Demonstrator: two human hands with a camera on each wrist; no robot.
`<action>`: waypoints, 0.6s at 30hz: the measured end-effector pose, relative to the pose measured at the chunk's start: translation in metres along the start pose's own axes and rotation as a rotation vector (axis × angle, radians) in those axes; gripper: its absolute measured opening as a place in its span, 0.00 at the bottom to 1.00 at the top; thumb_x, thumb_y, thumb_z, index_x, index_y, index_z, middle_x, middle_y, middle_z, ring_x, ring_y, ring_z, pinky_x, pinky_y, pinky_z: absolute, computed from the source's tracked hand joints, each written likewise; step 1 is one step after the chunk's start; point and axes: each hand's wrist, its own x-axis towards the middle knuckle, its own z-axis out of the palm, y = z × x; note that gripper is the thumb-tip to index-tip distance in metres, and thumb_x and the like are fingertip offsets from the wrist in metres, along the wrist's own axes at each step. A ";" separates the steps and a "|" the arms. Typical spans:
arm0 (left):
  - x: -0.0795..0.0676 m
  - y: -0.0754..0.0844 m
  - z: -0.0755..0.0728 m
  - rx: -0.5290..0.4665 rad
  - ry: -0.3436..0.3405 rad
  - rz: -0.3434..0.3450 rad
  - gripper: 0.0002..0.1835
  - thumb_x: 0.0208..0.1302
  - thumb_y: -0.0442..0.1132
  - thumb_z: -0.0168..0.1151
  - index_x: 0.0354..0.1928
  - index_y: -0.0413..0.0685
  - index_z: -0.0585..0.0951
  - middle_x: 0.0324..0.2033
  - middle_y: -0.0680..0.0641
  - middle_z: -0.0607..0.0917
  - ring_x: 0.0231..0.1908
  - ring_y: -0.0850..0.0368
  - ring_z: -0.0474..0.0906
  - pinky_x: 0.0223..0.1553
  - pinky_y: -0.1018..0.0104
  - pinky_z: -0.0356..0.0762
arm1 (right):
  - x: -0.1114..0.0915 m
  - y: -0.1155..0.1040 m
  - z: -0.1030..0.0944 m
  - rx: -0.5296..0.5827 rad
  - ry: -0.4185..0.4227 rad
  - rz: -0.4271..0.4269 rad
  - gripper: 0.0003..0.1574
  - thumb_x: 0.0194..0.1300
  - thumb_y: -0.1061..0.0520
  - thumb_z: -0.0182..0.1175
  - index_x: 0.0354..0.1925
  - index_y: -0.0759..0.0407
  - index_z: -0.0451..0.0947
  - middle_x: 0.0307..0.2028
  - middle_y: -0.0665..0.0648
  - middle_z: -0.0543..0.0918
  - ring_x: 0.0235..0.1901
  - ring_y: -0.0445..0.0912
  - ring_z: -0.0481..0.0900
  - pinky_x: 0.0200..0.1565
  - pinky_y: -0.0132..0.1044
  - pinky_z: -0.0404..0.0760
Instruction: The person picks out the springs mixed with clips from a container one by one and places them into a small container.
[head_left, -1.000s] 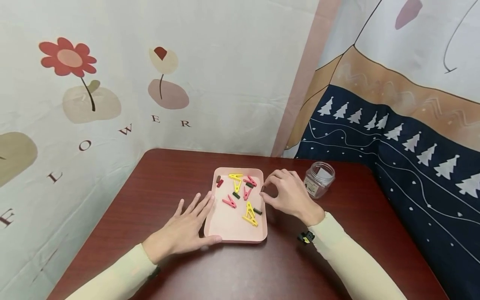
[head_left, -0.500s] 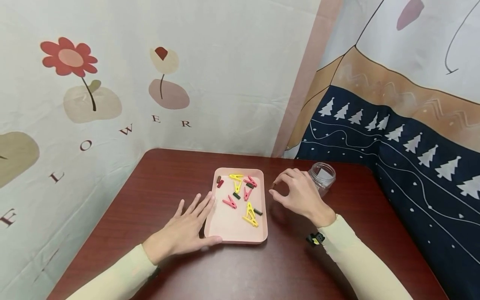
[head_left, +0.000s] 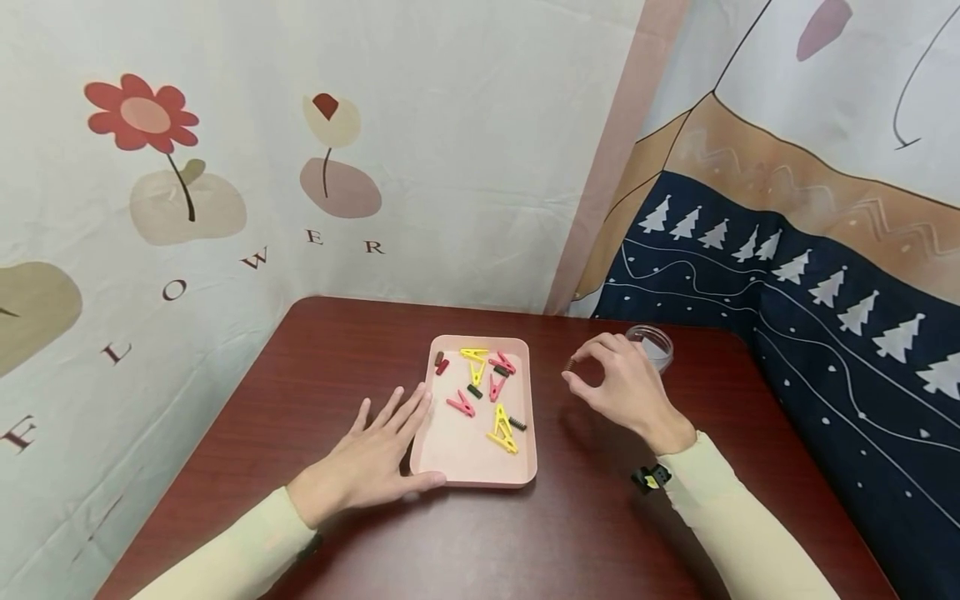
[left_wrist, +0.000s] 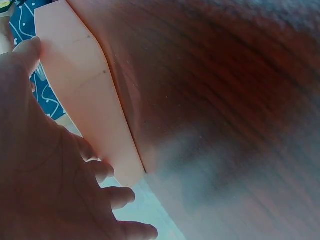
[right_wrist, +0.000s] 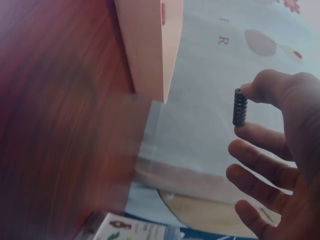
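Observation:
Between thumb and index finger, my right hand [head_left: 626, 385] pinches a small coil spring [right_wrist: 240, 107] by its two ends, above the table to the right of the tray. My left hand [head_left: 375, 458] lies with fingers spread along the left rim of the pink tray [head_left: 457, 467], thumb at its near corner. In the tray are yellow plastic clips [head_left: 502, 429], pink clips [head_left: 461, 403], and several springs, among them a dark spring [head_left: 517, 424] and a red spring [head_left: 442, 367]. A clear jar [head_left: 658, 350] stands right behind my right hand, which hides much of it.
The dark red wooden table [head_left: 337, 358] carries the tray and the jar. A light curtain [head_left: 465, 167] with flower prints hangs along the back, and a navy curtain [head_left: 697, 275] with white trees along the right side. The jar's label [right_wrist: 135, 229] shows in the right wrist view.
My right hand has moved right, from the tray's right rim towards the jar, carrying the pinched spring. My left hand has stayed on the tray's left rim.

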 end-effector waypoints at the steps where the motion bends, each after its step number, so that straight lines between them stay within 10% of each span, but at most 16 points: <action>1: 0.000 0.000 0.000 -0.001 -0.001 0.000 0.67 0.72 0.86 0.60 0.97 0.50 0.54 0.98 0.48 0.49 0.95 0.30 0.50 0.87 0.12 0.48 | -0.001 0.002 -0.001 0.000 0.008 0.001 0.16 0.69 0.44 0.83 0.49 0.50 0.95 0.52 0.56 0.94 0.54 0.55 0.88 0.64 0.61 0.85; 18: 0.000 0.001 0.000 0.007 -0.001 -0.004 0.67 0.72 0.86 0.60 0.97 0.50 0.54 0.97 0.48 0.50 0.95 0.30 0.50 0.87 0.12 0.48 | -0.009 0.042 -0.019 0.000 0.136 0.050 0.17 0.68 0.49 0.83 0.49 0.56 0.95 0.53 0.62 0.94 0.54 0.61 0.89 0.61 0.68 0.87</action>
